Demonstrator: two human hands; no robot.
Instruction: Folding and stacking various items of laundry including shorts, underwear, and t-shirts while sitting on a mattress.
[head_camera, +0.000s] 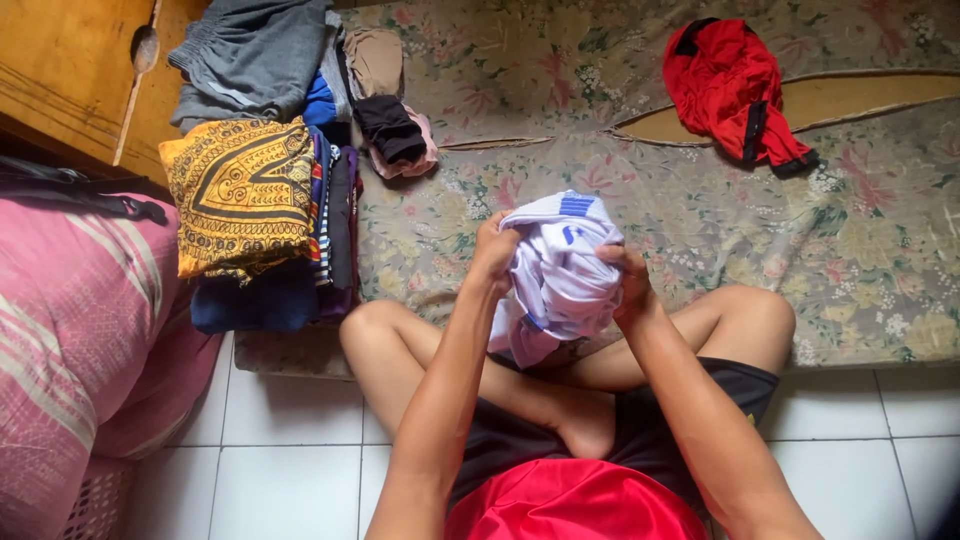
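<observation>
A white garment with blue stripes (560, 275) is bunched up in front of me, above my crossed legs. My left hand (494, 250) grips its left side and my right hand (628, 278) grips its right side. Part of each hand is hidden in the cloth. A red garment with black trim (732, 88) lies crumpled on the flowered mattress (850, 240) at the far right, apart from both hands.
A stack of folded clothes with a yellow patterned cloth (243, 190) on top sits to the left on the mattress, more grey and dark clothes (260, 55) behind it. A pink striped bundle (75, 330) fills the left edge. White floor tiles (860, 440) lie under me.
</observation>
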